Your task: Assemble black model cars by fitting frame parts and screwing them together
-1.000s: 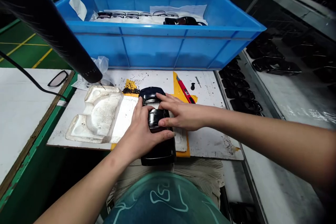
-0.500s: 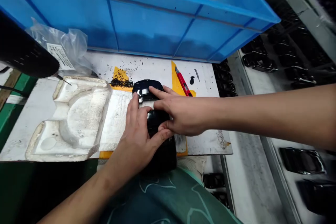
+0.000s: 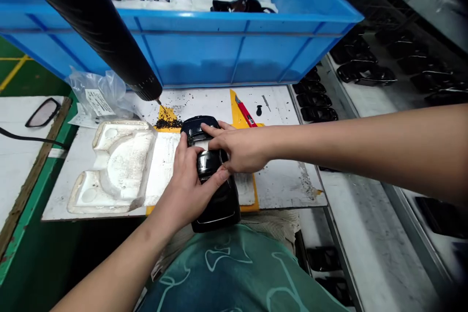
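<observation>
The left hand and right hand are both closed on a glossy black plastic part, gripping it from either side, with the right one reaching over the top. It's sitting on the near edge of a white board, just right of a foam tray. A red utility knife lies just past it, there are black granules off to the far left, and a big blue crate sits behind it all.

Left hand partly covers the black piece, its shape unclear.
</observation>
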The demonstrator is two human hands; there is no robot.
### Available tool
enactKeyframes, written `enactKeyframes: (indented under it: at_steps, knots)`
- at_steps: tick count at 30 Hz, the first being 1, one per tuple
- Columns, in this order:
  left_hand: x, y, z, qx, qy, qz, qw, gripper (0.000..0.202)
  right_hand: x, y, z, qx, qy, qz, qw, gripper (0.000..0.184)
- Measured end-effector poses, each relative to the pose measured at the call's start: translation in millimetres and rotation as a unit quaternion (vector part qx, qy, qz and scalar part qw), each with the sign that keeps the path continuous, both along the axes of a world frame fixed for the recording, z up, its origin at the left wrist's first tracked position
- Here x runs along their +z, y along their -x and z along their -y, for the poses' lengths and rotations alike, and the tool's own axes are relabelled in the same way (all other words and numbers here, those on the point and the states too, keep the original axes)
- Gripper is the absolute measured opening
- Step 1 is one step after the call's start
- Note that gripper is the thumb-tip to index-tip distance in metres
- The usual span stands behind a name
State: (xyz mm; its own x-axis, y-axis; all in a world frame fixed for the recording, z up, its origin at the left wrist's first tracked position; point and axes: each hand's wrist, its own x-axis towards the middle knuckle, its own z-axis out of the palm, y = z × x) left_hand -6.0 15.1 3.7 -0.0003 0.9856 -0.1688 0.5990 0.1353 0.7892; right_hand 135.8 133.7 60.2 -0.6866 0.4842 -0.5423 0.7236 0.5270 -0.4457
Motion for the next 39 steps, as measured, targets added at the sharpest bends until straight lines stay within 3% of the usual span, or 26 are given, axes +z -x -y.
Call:
enactKeyframes:
  at_steps: [3, 6, 9, 11, 15, 22, 26, 31, 35, 39]
  knots:
    - [-3.3, 5.8, 5.6, 0.021, -0.004, 0.042, 0.999, 0.062, -0.1, -14.6, 3.1, -0.010, -0.017, -0.043, 0.999, 0.054]
    - [-8.0, 18.3, 17.4, 0.081, -0.051, 0.105, 0.990, 0.060, -12.1, -43.3, 16.2, -0.056, -0.069, -0.143, 0.986, 0.061]
    - [-10.8, 28.5, 27.6, 0.100, -0.072, 0.112, 0.986, 0.039, -24.4, -64.6, 42.4, -0.115, -0.192, -0.352, 0.909, 0.022]
    - [-10.3, 30.5, 28.5, 0.084, -0.068, 0.107, 0.988, 0.028, -26.4, -66.9, 61.9, -0.047, -0.272, -0.402, 0.873, 0.020]
    - [-5.6, 28.4, 20.9, 0.051, -0.078, 0.100, 0.991, 0.024, -19.7, -51.0, 89.4, 0.143, -0.415, -0.277, 0.855, 0.025]
    - [-1.9, 43.8, 22.1, -0.001, -0.067, 0.143, 0.987, 0.038, -10.7, -33.2, 100.1, 0.228, -0.434, -0.238, 0.838, 0.027]
    - [-8.4, 50.3, 26.5, -0.037, -0.079, 0.143, 0.986, 0.052, -0.1, -31.6, 102.3, 0.241, -0.449, -0.234, 0.828, 0.026]
    - [-18.9, 45.5, 29.6, -0.102, -0.137, 0.035, 0.985, 0.094, 13.1, -35.1, 98.9, 0.219, -0.468, -0.260, 0.816, 0.017]
    - [-22.7, 40.3, 30.8, -0.097, -0.158, -0.027, 0.982, 0.087, 11.0, -38.4, 96.4, 0.142, -0.495, -0.241, 0.823, 0.003]
    - [-24.6, 38.0, 31.1, -0.094, -0.174, -0.042, 0.979, 0.083, -3.1, -35.9, 94.7, 0.102, -0.477, -0.251, 0.836, 0.029]
